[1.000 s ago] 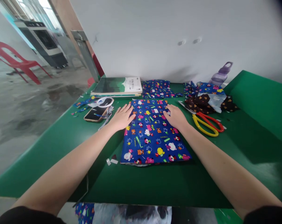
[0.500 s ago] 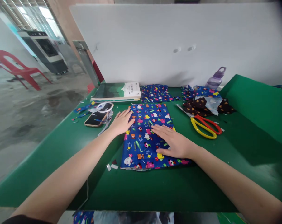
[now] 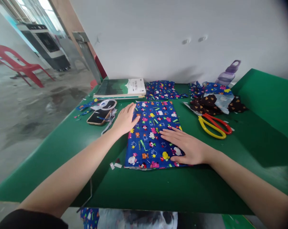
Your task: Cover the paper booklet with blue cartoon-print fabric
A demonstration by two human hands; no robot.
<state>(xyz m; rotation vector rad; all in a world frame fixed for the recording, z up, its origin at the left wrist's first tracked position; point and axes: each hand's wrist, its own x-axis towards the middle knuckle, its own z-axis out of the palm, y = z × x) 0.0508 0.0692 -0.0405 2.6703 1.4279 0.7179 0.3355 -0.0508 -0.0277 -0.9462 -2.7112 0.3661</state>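
A blue cloth printed with cartoon animals lies flat on the green table, its near edge showing a pale underside. My left hand rests at the cloth's upper left edge, fingers stretched forward and thumb out over the fabric. On the right part of the cloth, my right hand lies flat with its fingers pointing left and the thumb apart. Neither hand grips anything. Part of the cloth's right side is hidden under the right hand.
Scissors with yellow and red handles lie right of the cloth, near bunched fabric scraps and a purple bottle. Books and another blue piece are behind. A phone and tape roll lie left.
My right hand has slid a little to the right across the cloth. The left hand stays at the left edge. The camera view has shifted slightly.
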